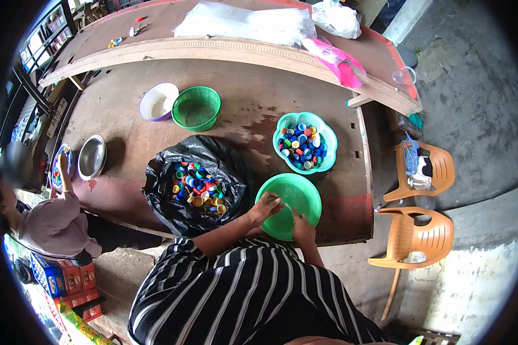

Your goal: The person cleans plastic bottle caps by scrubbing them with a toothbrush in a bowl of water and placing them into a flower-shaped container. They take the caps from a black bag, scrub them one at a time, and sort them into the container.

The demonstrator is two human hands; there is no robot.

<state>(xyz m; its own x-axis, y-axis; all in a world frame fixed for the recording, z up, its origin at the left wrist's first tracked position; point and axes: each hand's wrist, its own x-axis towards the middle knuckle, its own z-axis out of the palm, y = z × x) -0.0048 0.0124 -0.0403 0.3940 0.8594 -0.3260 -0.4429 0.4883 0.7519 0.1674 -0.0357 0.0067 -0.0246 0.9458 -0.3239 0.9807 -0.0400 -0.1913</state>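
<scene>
Both of my hands are over the light green basin (306, 190) at the table's front edge. My left hand (265, 209) is above its left side, fingers curled together; what they hold, if anything, is too small to name. Over the basin's lower right part is my right hand (303, 227), its fingers smeared by motion. Left of the basin, a black plastic bag (161, 210) stands with its mouth spread wide around many colourful bottle caps (197, 187). Behind the basin, a turquoise basket (328, 136) holds more caps (303, 146), mostly blue and white.
A green mesh basket (197, 109), a white bowl (160, 101) and a metal bowl (92, 158) stand farther back and left. Another person (54, 224) reaches into a tray at far left. A raised wooden ledge (213, 47) crosses behind; orange chairs (411, 238) stand right.
</scene>
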